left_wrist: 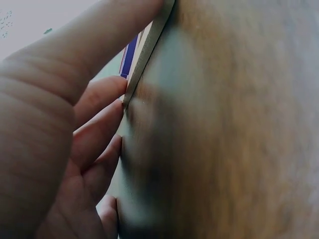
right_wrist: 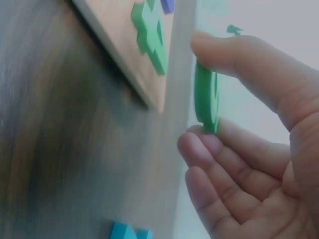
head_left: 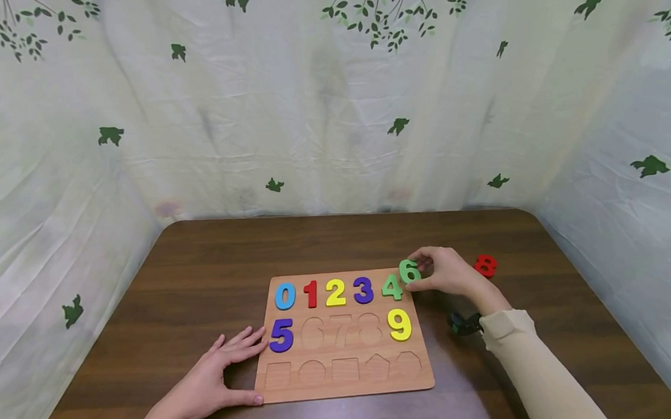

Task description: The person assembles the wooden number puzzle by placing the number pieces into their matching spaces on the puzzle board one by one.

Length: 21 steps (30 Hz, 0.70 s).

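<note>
A wooden number board (head_left: 346,389) lies on the table. My left hand (head_left: 208,384) touches its left edge, thumb near the lower corner and fingers extended beside the purple 5 (head_left: 282,335). Over the board's upper right corner, my right hand (head_left: 451,274) pinches a green number 6 (head_left: 410,271) between thumb and fingertips. In the right wrist view the 6 (right_wrist: 205,97) is seen edge-on, held above the surface. The green 4 (head_left: 391,287) sits just left of it on the board. A yellow 9 (head_left: 399,325) is at the right of the second row, after several bare outlines.
Blue 0 (head_left: 285,296), red 1 (head_left: 310,294), yellow 2 (head_left: 335,293) and purple 3 (head_left: 363,290) fill the top row. A red 8 (head_left: 486,265) lies right of the board, behind the right forearm. The right wrist view shows part of a blue piece (right_wrist: 124,232) on the table.
</note>
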Tool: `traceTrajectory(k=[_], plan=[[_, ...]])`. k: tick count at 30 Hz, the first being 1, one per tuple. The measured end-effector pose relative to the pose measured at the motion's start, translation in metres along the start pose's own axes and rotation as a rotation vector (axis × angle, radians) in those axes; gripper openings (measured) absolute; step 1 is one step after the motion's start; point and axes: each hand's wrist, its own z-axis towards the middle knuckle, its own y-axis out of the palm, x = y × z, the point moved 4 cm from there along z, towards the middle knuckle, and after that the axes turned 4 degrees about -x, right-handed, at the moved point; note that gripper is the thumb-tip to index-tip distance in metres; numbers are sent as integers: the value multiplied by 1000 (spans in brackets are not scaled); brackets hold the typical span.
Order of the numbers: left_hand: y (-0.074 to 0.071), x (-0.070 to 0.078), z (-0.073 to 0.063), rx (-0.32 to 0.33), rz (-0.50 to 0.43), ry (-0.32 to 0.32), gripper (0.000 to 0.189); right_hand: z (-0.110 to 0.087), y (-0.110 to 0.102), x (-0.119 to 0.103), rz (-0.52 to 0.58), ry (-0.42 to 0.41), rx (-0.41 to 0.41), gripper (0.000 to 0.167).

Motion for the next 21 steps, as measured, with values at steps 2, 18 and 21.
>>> traceTrajectory(k=[2,18,21], plan=[[0,0,0,0,0,1,89,-1,1,-3,17,-5,10,62],[-1,1,-1,11,-16,14,88,-10,17,-44,50,-53,43,60],[-1,0,0,11,-12,15,88,-12,22,-53,39,-68,55,60]])
